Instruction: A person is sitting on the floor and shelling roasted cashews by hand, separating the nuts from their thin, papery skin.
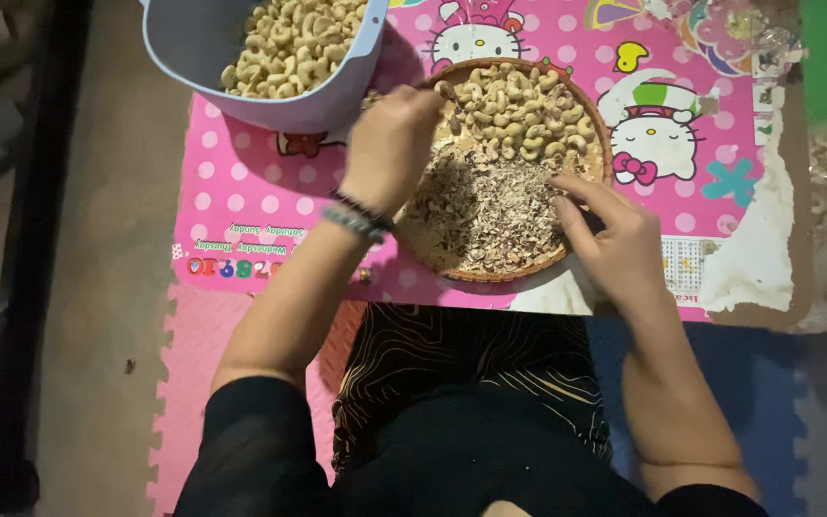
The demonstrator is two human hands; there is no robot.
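Observation:
A round woven tray (597,124) lies on a low pink table, with whole cashew nuts (519,110) heaped at its far side and brown skin flakes (485,206) at its near side. My left hand (390,148) hovers over the tray's left edge, fingers pinched on a cashew nut near the rim. Beaded bracelets (356,218) circle that wrist. My right hand (614,239) rests on the tray's right near edge, fingers curled and touching the flakes.
A pale blue bowl (193,43) full of peeled cashews stands at the table's far left. The table top (241,191) is pink with cartoon prints, torn at the right. Foam floor mats (184,373) lie beneath me. A dark bench frame (26,239) runs along the left.

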